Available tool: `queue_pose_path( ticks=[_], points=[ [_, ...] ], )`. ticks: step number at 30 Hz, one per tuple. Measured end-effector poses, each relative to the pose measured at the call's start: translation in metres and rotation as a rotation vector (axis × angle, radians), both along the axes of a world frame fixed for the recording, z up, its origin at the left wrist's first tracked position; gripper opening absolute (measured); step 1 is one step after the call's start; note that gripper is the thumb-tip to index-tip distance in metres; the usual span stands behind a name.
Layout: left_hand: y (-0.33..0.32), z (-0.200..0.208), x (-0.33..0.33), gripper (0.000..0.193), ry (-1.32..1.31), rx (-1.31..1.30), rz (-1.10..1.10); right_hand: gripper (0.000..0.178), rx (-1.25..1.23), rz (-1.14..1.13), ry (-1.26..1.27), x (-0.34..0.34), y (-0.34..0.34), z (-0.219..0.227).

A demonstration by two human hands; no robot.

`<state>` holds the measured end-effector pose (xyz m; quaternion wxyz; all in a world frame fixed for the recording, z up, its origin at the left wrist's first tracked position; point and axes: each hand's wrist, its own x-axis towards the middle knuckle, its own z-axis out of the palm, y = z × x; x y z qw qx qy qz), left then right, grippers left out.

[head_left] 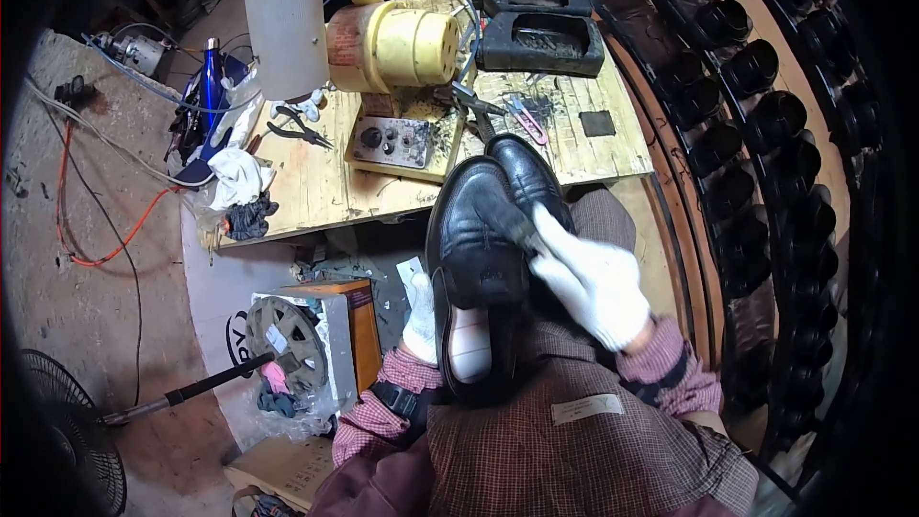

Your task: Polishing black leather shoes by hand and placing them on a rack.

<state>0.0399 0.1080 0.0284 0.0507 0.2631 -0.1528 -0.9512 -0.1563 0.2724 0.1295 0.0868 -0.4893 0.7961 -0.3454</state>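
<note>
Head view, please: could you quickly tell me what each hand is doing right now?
Left hand: gloved, shut on the black shoe, fingers tucked inside it.
Right hand: gloved, pressed to the shoe's upper; whether it grips anything cannot be told.

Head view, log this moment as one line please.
left hand: inside black shoe, holding | right hand: rubbing shoe's upper | second shoe: behind on lap | bench: beyond

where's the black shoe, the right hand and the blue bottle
black shoe (471,220): head view, on the glossy upper over the toe
right hand (593,282): head view, on the back of the white glove
blue bottle (212,81): head view, on its slim body, at the bench's left end
</note>
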Motion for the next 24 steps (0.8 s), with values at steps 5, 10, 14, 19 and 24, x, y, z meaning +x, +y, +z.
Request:
queue_pose_path(
  ticks=[5, 10, 14, 19, 24],
  points=[
    [0.006, -0.011, 0.007, 0.116, 0.045, 0.113, -0.043, 0.055, 0.010, -0.007, 0.137, 0.002, 0.012, 0.007],
    [-0.001, -0.006, -0.004, 0.080, 0.307, -0.096, -0.234, 0.048, -0.032, -0.219, 0.364, -0.071, -0.028, -0.038],
    [-0.020, 0.010, 0.008, 0.050, 0.100, -0.605, -0.272, 0.053, 0.399, -0.425, 0.194, -0.130, -0.043, -0.075],
    [-0.040, 0.023, 0.011, 0.053, 0.378, 0.512, 0.107, 0.069, 0.020, -0.299, 0.154, -0.089, -0.003, -0.085],
    [-0.075, 0.026, -0.014, 0.064, 0.715, 0.421, 0.112, 0.096, 0.293, -0.203, -0.261, -0.018, 0.023, -0.090]
  ],
)
